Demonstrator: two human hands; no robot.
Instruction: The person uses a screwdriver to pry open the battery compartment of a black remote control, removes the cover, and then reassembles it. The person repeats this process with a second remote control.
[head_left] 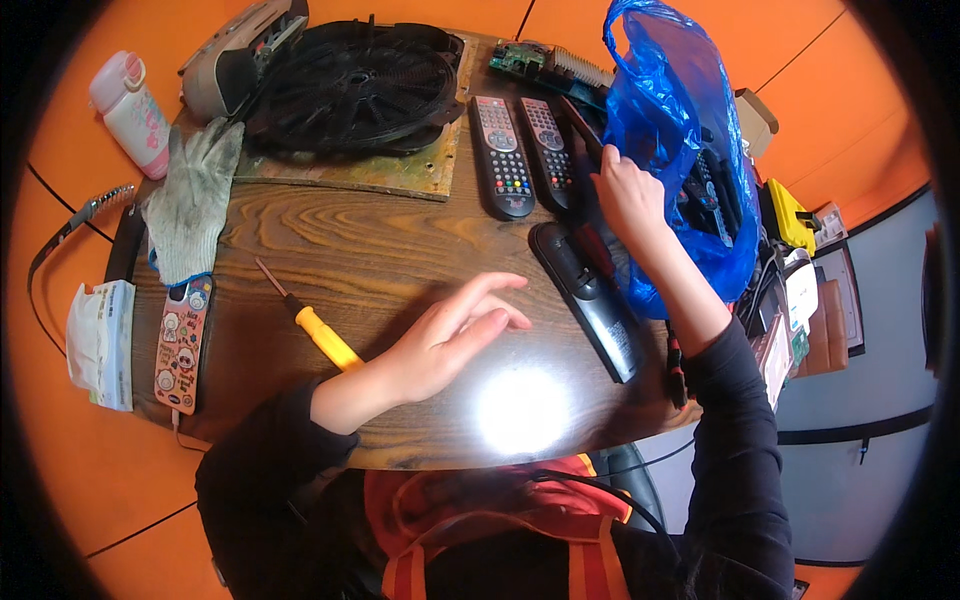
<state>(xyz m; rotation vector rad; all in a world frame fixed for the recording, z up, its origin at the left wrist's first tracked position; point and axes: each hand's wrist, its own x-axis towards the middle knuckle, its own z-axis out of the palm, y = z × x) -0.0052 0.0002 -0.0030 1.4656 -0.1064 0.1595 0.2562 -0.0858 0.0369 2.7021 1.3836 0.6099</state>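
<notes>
My right hand (632,195) is closed on the near end of a dark remote control (582,122), tilted beside the blue plastic bag (655,110). Two black remotes with grey tops, a left one (503,155) and a right one (549,152), lie face up next to it. Below my right wrist, another black remote (600,315) lies face down, its battery compartment uncovered. My left hand (450,335) hovers over the table, fingers apart and curved, with nothing in it. A screwdriver (325,335) with a yellow handle lies by my left wrist.
More remotes (708,195) show inside the bag. A black fan-like part (360,85) rests on a stained board (400,178). At left are a work glove (195,200), a phone (183,345), a tissue pack (103,345) and a bottle (132,115). A red-and-black tool handle (677,370) lies right.
</notes>
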